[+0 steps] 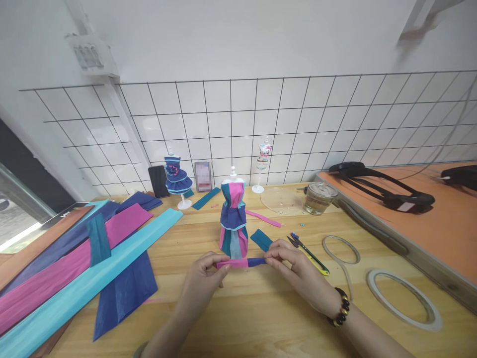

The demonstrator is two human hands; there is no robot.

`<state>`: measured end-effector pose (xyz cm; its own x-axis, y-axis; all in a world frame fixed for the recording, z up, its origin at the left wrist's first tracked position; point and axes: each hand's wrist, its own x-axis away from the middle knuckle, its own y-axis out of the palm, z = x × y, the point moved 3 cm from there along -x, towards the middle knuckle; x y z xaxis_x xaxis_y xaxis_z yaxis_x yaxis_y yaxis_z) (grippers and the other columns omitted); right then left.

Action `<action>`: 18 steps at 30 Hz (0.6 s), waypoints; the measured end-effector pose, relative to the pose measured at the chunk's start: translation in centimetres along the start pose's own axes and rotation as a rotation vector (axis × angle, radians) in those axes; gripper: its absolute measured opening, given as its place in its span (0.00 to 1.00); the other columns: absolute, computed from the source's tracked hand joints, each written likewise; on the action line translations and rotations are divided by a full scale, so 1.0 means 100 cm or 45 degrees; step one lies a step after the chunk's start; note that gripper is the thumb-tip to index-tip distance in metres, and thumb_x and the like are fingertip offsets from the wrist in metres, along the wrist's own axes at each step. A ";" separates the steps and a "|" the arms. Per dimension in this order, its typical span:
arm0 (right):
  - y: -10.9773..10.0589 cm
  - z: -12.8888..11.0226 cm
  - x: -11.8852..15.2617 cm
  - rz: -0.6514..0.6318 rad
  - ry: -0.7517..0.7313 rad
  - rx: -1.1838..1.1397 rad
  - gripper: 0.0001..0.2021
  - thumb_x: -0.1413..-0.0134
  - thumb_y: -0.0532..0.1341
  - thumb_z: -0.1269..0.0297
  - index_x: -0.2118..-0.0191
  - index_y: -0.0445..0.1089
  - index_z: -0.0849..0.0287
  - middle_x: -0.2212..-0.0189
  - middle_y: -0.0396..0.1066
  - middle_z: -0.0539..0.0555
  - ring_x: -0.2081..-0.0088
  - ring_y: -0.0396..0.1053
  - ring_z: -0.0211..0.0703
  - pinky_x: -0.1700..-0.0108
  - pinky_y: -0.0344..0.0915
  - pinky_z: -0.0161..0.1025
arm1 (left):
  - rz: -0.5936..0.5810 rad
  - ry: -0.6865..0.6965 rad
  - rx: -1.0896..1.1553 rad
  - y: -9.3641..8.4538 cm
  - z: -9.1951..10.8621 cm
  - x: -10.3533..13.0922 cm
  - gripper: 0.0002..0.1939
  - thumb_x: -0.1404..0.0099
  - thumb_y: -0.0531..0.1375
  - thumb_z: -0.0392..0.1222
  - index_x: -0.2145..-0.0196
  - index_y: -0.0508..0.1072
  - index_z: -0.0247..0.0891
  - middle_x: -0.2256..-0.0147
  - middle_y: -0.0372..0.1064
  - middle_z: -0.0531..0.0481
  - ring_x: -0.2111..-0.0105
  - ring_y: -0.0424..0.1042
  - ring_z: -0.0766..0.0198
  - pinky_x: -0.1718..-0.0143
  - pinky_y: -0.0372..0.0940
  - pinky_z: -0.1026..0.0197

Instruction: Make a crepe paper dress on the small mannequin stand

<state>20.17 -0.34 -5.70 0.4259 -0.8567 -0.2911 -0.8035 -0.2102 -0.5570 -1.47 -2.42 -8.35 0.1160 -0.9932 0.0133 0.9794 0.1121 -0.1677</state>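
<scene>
A narrow crepe paper strip (244, 263), pink at the left and dark blue at the right, is stretched level between my hands. My left hand (204, 276) pinches its pink end, and my right hand (292, 261) pinches the blue end. Just behind the strip stands a small dress form (234, 214) in a pink, teal and blue paper dress. A teal paper piece (261, 239) lies near my right fingertips. To the right of that hand are yellow-and-green thread snips (311, 256).
Long coloured paper strips (93, 268) cover the table's left side. Two more dress forms, one in a blue dress (178, 180) and one in floral cloth (264, 159), stand behind. Tape rolls (404, 298), a lidded cup (320, 199) and a black headset (387, 186) are at right.
</scene>
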 end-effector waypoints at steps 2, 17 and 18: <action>0.000 0.001 0.000 0.001 0.008 -0.032 0.12 0.41 0.53 0.60 0.70 0.70 0.56 0.66 0.68 0.54 0.63 0.67 0.42 0.60 0.63 0.37 | -0.009 0.005 -0.011 -0.001 -0.002 -0.001 0.14 0.54 0.65 0.49 0.72 0.77 0.36 0.74 0.69 0.51 0.85 0.62 0.72 0.82 0.60 0.67; 0.010 0.021 -0.001 -0.061 0.335 -0.301 0.15 0.45 0.55 0.53 0.67 0.72 0.60 0.82 0.67 0.48 0.75 0.66 0.38 0.68 0.62 0.34 | -0.228 -0.167 0.025 -0.002 -0.010 -0.005 0.17 0.50 0.62 0.54 0.75 0.74 0.35 0.85 0.60 0.57 0.86 0.60 0.71 0.83 0.55 0.68; 0.011 0.022 -0.001 -0.072 0.349 -0.329 0.16 0.46 0.56 0.53 0.65 0.72 0.61 0.82 0.66 0.47 0.75 0.66 0.38 0.69 0.62 0.34 | -0.233 -0.177 0.039 -0.002 -0.011 -0.005 0.17 0.51 0.63 0.54 0.75 0.74 0.35 0.85 0.60 0.57 0.86 0.60 0.71 0.83 0.55 0.68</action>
<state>20.16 0.54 -8.03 0.3733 -0.9273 -0.0271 -0.8753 -0.3424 -0.3414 -1.88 -1.96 -9.39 -0.0448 -0.9833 0.1765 0.9906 -0.0666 -0.1197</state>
